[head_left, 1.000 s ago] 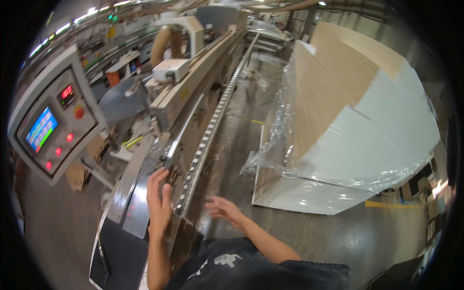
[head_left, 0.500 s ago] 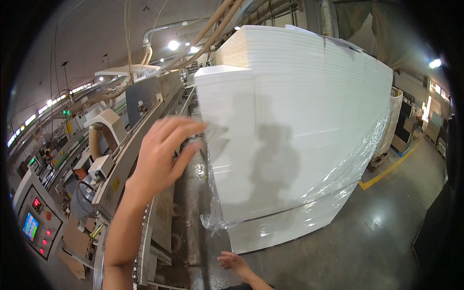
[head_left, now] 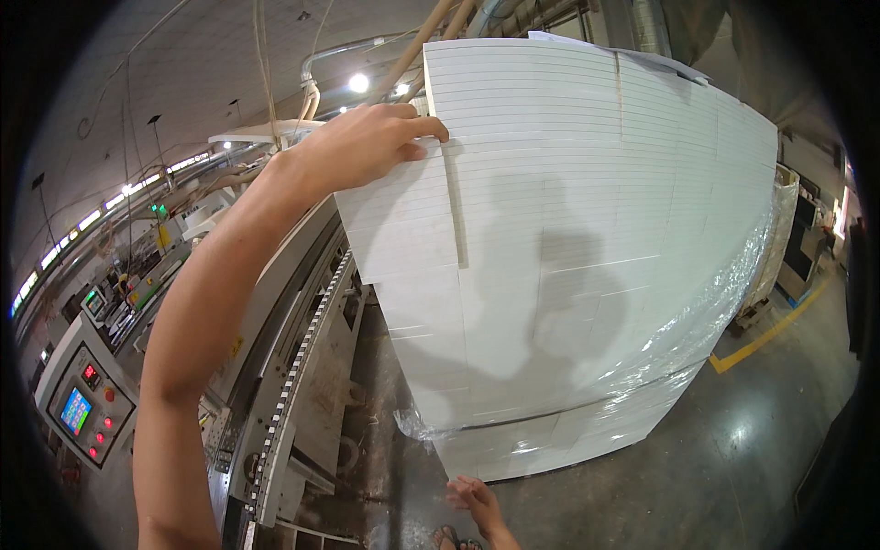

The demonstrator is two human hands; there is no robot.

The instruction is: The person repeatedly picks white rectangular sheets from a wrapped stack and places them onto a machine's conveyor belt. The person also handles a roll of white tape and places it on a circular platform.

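Note:
A tall stack of white boards stands in front of me, with clear plastic film wrapped about its lower part. At its left is a lower column of narrower white boards. My left hand lies over the top of this column, its fingers bent down at the corner beside the taller stack. The upper boards of the column sit askew, leaving a dark gap along their right edge. Low down by the base of the stack, my right hand hangs with fingers apart and nothing in it.
To the left runs a long machine with a toothed chain track. A control panel with a lit screen and red buttons stands at the far left. A yellow floor line and a wrapped stack on a pallet are at the right.
My left hand has risen from in front of the column onto its top corner. The column's upper boards have shifted left and away from the tall stack. My view has turned slightly left.

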